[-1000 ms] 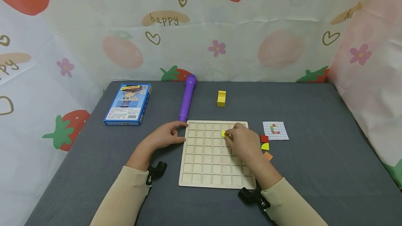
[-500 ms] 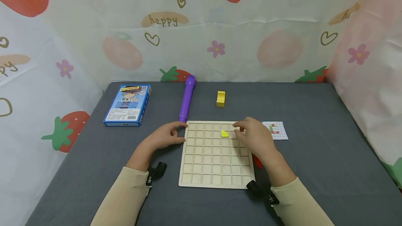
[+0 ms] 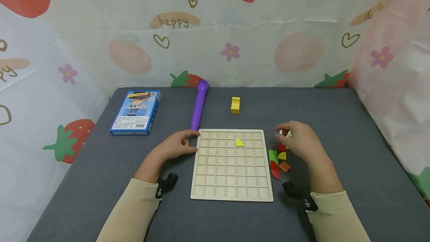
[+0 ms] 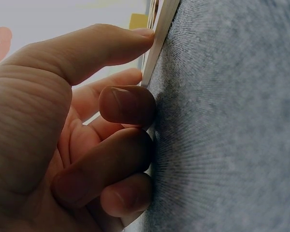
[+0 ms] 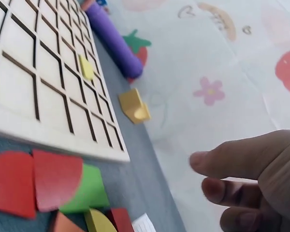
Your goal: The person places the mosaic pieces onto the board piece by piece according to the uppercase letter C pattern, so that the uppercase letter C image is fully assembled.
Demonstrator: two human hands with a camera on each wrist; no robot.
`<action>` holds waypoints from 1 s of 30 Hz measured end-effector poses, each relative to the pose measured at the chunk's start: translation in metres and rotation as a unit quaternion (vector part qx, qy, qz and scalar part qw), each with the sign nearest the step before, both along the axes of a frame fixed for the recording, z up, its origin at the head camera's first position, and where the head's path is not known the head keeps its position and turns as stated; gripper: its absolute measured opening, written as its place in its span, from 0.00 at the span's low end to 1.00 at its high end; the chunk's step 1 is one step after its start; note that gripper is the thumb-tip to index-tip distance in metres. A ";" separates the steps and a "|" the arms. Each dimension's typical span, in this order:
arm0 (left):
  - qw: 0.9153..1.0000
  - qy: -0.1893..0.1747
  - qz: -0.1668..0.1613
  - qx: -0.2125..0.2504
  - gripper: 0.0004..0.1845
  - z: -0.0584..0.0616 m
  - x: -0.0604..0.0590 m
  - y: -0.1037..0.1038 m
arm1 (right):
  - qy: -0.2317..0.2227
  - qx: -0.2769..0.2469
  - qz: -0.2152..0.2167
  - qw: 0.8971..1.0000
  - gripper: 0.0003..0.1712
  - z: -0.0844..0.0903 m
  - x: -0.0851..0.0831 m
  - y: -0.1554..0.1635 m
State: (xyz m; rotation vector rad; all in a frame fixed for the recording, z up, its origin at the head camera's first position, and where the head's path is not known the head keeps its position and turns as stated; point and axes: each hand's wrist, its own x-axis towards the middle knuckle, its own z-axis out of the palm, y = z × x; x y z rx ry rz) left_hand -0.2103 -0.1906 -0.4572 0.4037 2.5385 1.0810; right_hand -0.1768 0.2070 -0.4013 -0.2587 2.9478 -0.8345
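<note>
On my feed, around the board (image 3: 231, 171), I'm seeing loose pieces (image 3: 282, 156) lying at three o'clock, the box (image 3: 134, 113) at ten, tube (image 3: 199, 105) at eleven, block (image 3: 235, 106) at twelve.

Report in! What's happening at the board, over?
Left hand: touching left edge of board. Right hand: right of board, nothing seen in it. One yellow piece on board. In the way: right hand, hiding most of white card from head camera.
</note>
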 end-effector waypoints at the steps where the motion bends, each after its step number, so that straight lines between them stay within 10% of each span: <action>1: 1.000 0.001 0.002 -0.002 0.28 0.000 0.000 0.000 | -0.010 -0.001 0.001 1.000 0.16 0.000 0.000 0.004; 14: 1.000 -0.002 0.006 0.000 0.28 0.000 0.000 -0.001 | -0.119 0.009 0.017 0.993 0.12 -0.019 -0.006 0.025; 30: 1.000 -0.004 0.000 0.003 0.28 0.001 0.000 0.000 | -0.118 0.038 0.005 0.992 0.17 -0.028 -0.011 0.019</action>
